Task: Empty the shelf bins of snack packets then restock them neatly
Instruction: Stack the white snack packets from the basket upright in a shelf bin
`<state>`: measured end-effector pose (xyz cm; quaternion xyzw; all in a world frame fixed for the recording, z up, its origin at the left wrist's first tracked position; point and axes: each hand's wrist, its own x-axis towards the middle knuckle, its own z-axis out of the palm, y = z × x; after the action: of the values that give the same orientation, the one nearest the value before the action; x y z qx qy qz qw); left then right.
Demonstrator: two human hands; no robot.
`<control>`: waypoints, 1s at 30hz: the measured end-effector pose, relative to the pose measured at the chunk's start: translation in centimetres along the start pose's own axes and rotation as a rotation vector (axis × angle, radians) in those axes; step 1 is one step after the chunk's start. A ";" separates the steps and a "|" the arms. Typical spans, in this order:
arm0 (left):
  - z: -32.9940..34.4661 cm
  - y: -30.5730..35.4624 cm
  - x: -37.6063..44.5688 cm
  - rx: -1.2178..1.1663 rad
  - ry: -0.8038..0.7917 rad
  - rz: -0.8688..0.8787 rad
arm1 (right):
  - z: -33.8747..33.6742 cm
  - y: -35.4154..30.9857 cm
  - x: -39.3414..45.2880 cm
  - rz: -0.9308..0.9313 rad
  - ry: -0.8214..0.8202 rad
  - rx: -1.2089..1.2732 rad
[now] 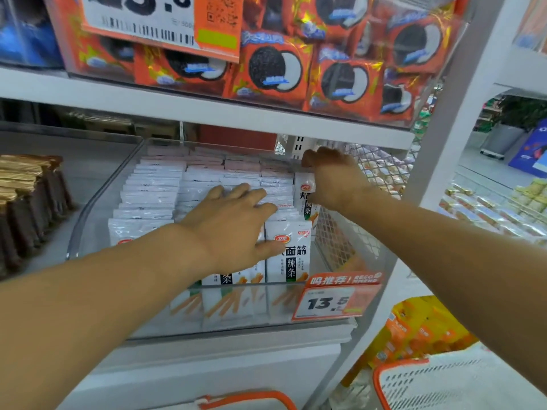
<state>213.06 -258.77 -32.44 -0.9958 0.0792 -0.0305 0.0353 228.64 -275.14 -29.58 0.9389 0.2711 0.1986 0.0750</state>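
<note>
White foil-ish spicy strip packets [288, 250] fill the clear plastic shelf bin [97, 208] in the middle of the frame, standing on edge in tidy rows. Left hand [233, 223] lies flat with straight fingers pressing on the packet tops, so that grip is wide and holds nothing. Right hand [331, 179], centre right by the mesh divider [340, 241], has fingers curled round one upright packet [306, 196] at the row's end. These look light, floppy and slick, so I'd guess pinching the top seam works best; grabbing a bunch probably lets them slide apart.
</note>
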 end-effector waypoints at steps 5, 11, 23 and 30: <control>-0.1 -0.7 -0.8 0.026 -0.007 -0.003 | 0.2 -0.7 -0.5 -0.045 -0.038 -0.145; -0.3 -1.9 -2.1 0.042 0.006 -0.039 | -0.2 -0.4 -0.6 -0.001 -0.041 0.018; -0.5 -3.2 -4.6 0.112 0.005 -0.080 | 0.7 -0.5 -0.6 -0.079 -0.103 -0.123; -0.3 -4.4 -5.9 0.042 0.004 -0.131 | 0.0 -0.4 -0.9 -0.069 -0.067 0.015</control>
<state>207.88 -253.51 -32.13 -0.9978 0.0135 -0.0366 0.0542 227.73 -275.26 -29.97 0.9357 0.3020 0.1623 0.0836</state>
